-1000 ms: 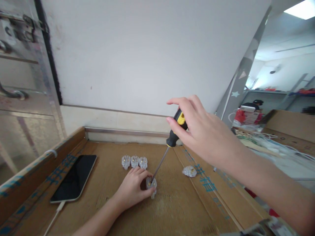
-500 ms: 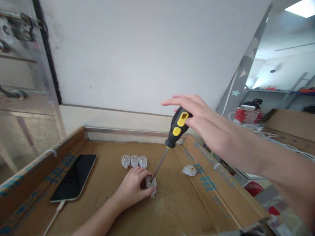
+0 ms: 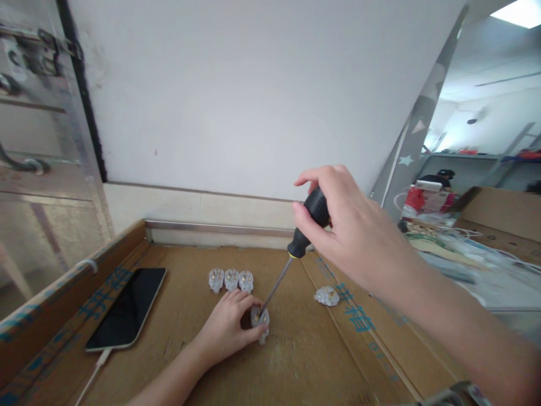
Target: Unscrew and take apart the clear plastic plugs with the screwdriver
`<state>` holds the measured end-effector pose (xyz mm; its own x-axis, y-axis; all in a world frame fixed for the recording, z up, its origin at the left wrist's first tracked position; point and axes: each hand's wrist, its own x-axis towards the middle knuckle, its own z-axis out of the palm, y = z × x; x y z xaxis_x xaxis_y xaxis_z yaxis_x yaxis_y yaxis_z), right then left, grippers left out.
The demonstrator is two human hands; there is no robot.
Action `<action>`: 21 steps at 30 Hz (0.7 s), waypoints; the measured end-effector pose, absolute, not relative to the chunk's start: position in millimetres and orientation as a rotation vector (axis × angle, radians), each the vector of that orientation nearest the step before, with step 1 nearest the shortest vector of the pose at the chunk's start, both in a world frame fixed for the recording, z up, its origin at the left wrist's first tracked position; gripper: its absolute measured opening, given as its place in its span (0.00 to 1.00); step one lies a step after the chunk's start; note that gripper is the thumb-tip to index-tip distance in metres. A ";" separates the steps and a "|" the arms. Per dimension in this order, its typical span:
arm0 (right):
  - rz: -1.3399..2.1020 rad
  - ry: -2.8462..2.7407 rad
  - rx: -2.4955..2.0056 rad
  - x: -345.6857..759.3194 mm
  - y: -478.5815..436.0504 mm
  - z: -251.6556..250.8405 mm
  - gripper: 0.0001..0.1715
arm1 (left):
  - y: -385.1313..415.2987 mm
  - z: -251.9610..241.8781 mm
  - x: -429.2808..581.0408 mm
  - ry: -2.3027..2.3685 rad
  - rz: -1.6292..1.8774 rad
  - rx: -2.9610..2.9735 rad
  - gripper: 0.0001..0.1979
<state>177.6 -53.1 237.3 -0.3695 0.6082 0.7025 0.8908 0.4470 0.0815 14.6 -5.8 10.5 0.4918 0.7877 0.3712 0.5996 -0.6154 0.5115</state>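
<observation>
With thumb and fingers, my left hand [image 3: 230, 322] pins a clear plastic power plug [image 3: 261, 331] against the cardboard. The steel tip of a screwdriver [image 3: 299, 243] rests in the plug, its shaft leaning up to the right. My right hand [image 3: 338, 208] is closed around the black handle, thumb on the near side and fingers over the top. Behind my left hand, three similar clear plugs [image 3: 231, 279] stand in a row with their metal parts showing. Another clear plug piece [image 3: 327, 296] lies to the right, apart from both hands.
A phone [image 3: 129, 310] with a white cable [image 3: 91, 378] lies at the left. Raised cardboard edges [image 3: 71, 304] border the cardboard work surface [image 3: 186, 316]. A white panel [image 3: 253, 101] rises behind. At the far right are an open carton [image 3: 502, 217] and a person [image 3: 439, 179] in the background.
My right hand has turned and wrapped more closely around the screwdriver handle, whose yellow patches are now out of sight. My left hand and the plug stay in place.
</observation>
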 end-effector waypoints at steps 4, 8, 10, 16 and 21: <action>-0.448 -2.239 -1.140 177.5 -55.4 236.1 0.15 | -5.4 9.9 15.2 1.174 0.847 2.424 0.13; -0.670 -2.173 -1.178 175.9 -54.6 236.0 0.12 | -5.5 9.0 15.3 1.168 0.854 2.419 0.13; -0.628 -2.191 -1.119 175.2 -53.1 235.6 0.10 | -5.5 8.8 15.2 1.155 0.861 2.420 0.12; -0.603 -2.227 -1.033 176.3 -46.6 229.5 0.14 | -5.2 10.6 16.2 1.161 0.850 2.409 0.12; -0.472 -2.168 -1.042 176.4 -44.2 224.4 0.17 | -5.4 13.3 17.0 1.166 0.832 2.383 0.12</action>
